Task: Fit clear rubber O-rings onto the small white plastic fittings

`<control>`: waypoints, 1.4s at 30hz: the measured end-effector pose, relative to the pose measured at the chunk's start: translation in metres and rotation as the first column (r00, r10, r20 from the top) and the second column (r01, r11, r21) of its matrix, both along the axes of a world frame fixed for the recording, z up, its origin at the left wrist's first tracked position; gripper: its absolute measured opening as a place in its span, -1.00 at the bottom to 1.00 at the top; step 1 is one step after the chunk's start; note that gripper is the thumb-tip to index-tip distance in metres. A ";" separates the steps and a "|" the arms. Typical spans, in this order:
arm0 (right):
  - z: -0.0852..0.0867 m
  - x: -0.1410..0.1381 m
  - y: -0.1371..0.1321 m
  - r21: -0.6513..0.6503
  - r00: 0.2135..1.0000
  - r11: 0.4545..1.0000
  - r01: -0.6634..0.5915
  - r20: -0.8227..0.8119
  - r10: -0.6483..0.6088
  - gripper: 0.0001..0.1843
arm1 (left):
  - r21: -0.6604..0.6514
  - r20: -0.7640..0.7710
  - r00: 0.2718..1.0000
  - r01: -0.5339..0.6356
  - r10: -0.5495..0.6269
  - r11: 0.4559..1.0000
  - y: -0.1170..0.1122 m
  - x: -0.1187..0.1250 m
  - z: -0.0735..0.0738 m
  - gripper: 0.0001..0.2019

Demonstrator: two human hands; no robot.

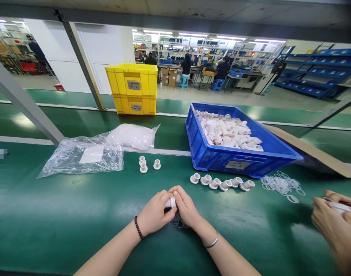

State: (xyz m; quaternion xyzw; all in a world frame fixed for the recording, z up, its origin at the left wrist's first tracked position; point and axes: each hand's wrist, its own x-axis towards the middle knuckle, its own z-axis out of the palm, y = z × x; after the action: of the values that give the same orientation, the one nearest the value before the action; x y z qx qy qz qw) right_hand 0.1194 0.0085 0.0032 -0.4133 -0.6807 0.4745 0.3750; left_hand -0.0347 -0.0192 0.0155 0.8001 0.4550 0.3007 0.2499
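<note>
My left hand point(155, 212) and my right hand point(187, 209) meet at the middle of the green table, both closed around one small white plastic fitting point(171, 202). A few clear rubber rings point(177, 221) lie on the mat just under my hands. A row of several white fittings point(221, 183) lies on its side ahead of my right hand. Three more white fittings point(146, 164) stand upright ahead to the left.
A blue bin point(235, 157) full of white fittings sits ahead right. Clear bags of rings point(86, 155) lie at left. Loose rings point(281, 184) are scattered at right, near another person's hands point(336, 222). Stacked yellow crates point(133, 89) stand behind.
</note>
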 end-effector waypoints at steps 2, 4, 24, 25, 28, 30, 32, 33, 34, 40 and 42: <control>0.000 0.000 0.001 -0.024 1.000 1.000 -0.003 0.001 0.003 -0.67 | 0.022 -0.012 1.000 0.017 -0.017 1.000 0.000 0.000 -0.003 -0.76; 0.002 0.001 0.002 -0.033 1.000 0.999 -0.007 0.004 0.007 -0.66 | 0.037 -0.012 1.000 0.026 -0.026 0.999 0.000 0.000 -0.005 -0.74; 0.010 0.005 0.004 0.304 0.995 0.949 -0.085 -0.029 0.099 -0.72 | -0.558 0.777 0.508 0.282 0.372 0.781 0.012 -0.002 -0.001 -0.78; 0.011 0.005 0.003 0.319 0.995 0.943 -0.090 -0.013 0.100 -0.72 | -0.568 0.786 0.477 0.304 0.394 0.765 0.012 -0.001 0.000 -0.78; 0.009 0.005 0.003 0.370 0.998 0.928 -0.051 -0.003 0.056 -0.79 | -0.586 0.792 0.438 0.350 0.426 0.730 0.011 0.000 0.003 -0.78; 0.007 0.005 0.003 0.402 0.999 0.915 -0.022 -0.027 0.035 -0.86 | -0.594 0.792 0.423 0.371 0.440 0.714 0.010 0.000 0.004 -0.77; 0.007 0.005 0.005 0.433 0.997 0.901 -0.016 -0.055 0.045 -0.88 | -0.599 0.793 0.406 0.384 0.454 0.702 0.009 0.001 0.003 -0.76; 0.007 0.005 0.005 0.444 0.997 0.896 -0.017 -0.065 0.051 -0.89 | -0.599 0.795 0.396 0.391 0.461 0.699 0.009 0.002 0.002 -0.76; 0.008 0.005 0.006 0.454 0.996 0.891 -0.017 -0.071 0.056 -0.89 | -0.599 0.797 0.385 0.397 0.466 0.696 0.008 0.002 0.001 -0.76; 0.014 0.008 0.006 0.446 0.997 0.895 -0.018 -0.055 0.047 -0.93 | -0.607 0.794 0.358 0.415 0.492 0.678 0.006 0.006 0.003 -0.76; 0.014 0.008 0.005 0.433 0.999 0.901 -0.015 -0.027 0.030 -0.87 | -0.601 0.798 0.360 0.406 0.484 0.689 0.006 0.006 0.005 -0.76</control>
State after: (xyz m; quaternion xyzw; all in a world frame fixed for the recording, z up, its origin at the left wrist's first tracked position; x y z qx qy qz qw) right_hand 0.1271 0.0136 0.0168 -0.3042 -0.7675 0.3227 0.4629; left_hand -0.0285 -0.0128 0.0203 0.2991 0.3282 0.4978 0.7450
